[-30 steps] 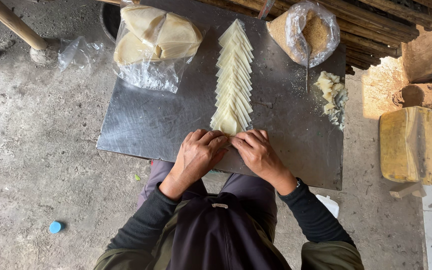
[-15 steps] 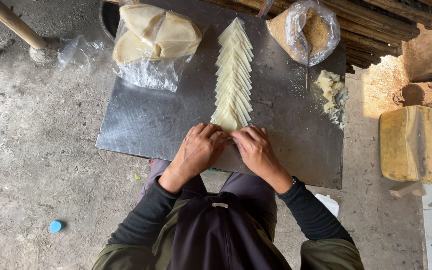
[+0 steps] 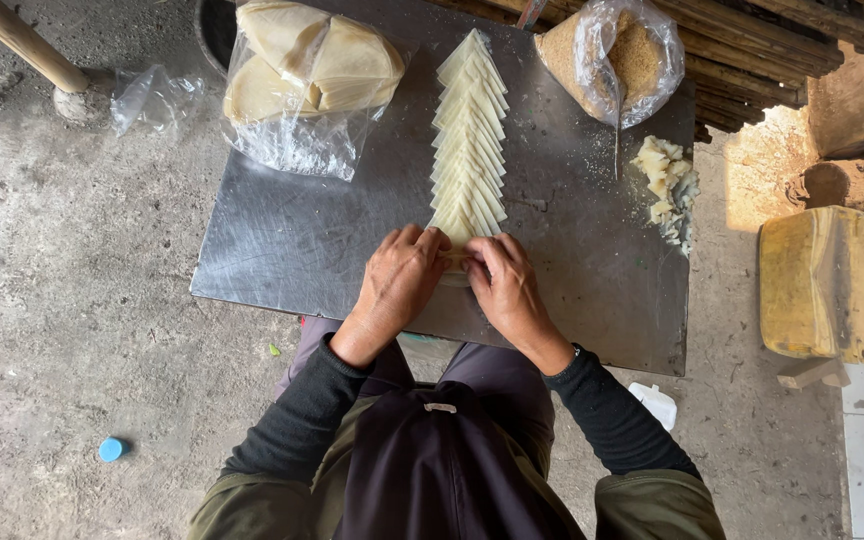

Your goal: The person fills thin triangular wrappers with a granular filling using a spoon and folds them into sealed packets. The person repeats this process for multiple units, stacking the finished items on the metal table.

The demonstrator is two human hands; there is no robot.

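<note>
Pinching a pale folded wrapper point(image 3: 455, 262) between closed fingertips, left hand point(image 3: 397, 283) and right hand point(image 3: 507, 290) meet at the near end of the overlapping wrapper row point(image 3: 468, 140) on the metal table point(image 3: 282, 240), where a careless nudge could scatter it.

You look down on a rough grey concrete floor point(image 3: 72, 300); bamboo poles point(image 3: 752, 40) lie stacked beyond the steel table point(image 3: 282, 240); sunlight falls at right.

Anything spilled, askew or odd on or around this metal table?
Pale dough scraps lie in a loose heap on the grey metal table, with crumbs scattered beside them. A small blue cap sits stray on the concrete floor. The row of folded pale wrappers runs neat between both hands.
</note>
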